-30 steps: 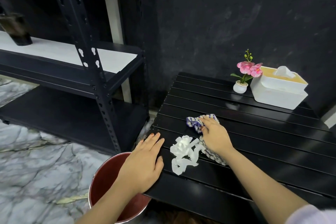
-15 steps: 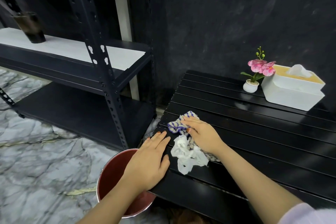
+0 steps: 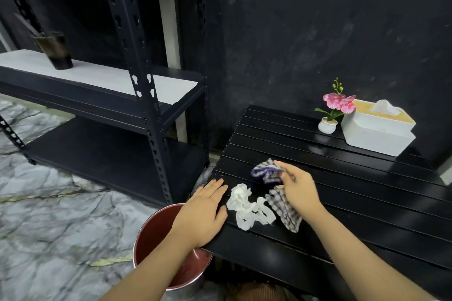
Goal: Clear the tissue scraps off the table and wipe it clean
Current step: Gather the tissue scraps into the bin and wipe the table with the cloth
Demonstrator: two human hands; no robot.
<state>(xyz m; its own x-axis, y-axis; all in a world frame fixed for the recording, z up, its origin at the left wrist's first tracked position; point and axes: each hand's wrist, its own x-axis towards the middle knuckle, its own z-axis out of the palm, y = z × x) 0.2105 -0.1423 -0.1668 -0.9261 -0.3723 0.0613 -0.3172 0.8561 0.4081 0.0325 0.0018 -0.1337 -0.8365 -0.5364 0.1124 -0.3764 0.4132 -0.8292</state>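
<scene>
Head view: right hand (image 3: 297, 186) grips the cloth (image 3: 281, 205), left hand (image 3: 204, 215) lies flat and open; next, push the tissue scraps (image 3: 247, 206) off the counter (image 3: 354, 198) into the bucket (image 3: 156, 232) beside it.

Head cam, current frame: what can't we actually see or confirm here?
- Red bin: its inside is partly covered by the left hand and forearm.
- Checked cloth: its middle lies under the right hand.
- Slatted table: right side cut off by the frame edge.
- Dark cup on the shelf: blurred, contents unclear.

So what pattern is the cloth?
Purple-and-white checks on the cloth, seen in the head view.
</scene>
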